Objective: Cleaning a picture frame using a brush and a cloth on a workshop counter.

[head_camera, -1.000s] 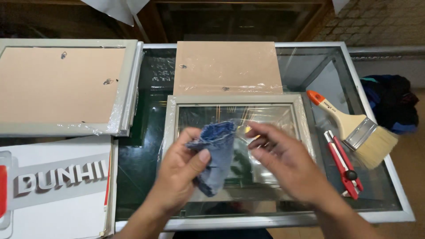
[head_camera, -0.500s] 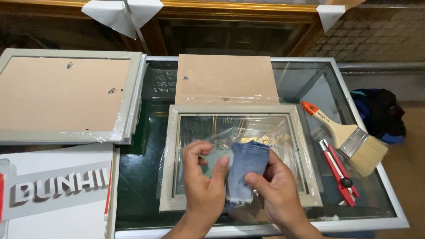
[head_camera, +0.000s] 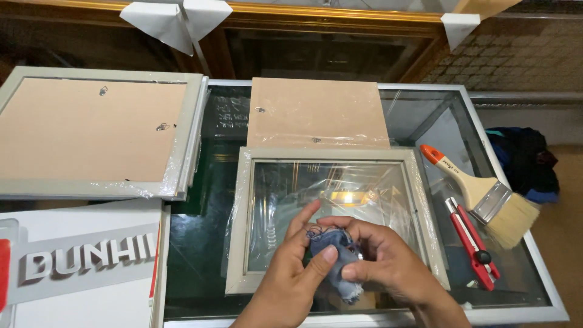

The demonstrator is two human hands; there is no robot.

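A small piece of blue denim cloth (head_camera: 335, 250) is bunched up between both my hands. My left hand (head_camera: 290, 273) presses its thumb on the cloth from the left. My right hand (head_camera: 388, 261) wraps its fingers around the cloth from the right. Both hands hover over the near edge of a grey picture frame (head_camera: 238, 237) lying face up with its glass pane (head_camera: 328, 194) partly covered by crinkled clear plastic film.
A brown backing board (head_camera: 316, 112) lies beyond the frame. Another wrapped frame (head_camera: 91, 130) lies back-up at the left above a white printed box (head_camera: 79, 267). A paintbrush (head_camera: 486, 194) and red utility knife (head_camera: 470, 240) lie at the right on the glass-topped table (head_camera: 522, 285).
The denim cloth, spread flat between my hands earlier, is now crumpled into a small wad. Both hands have closed tighter and moved nearer the frame's near edge.
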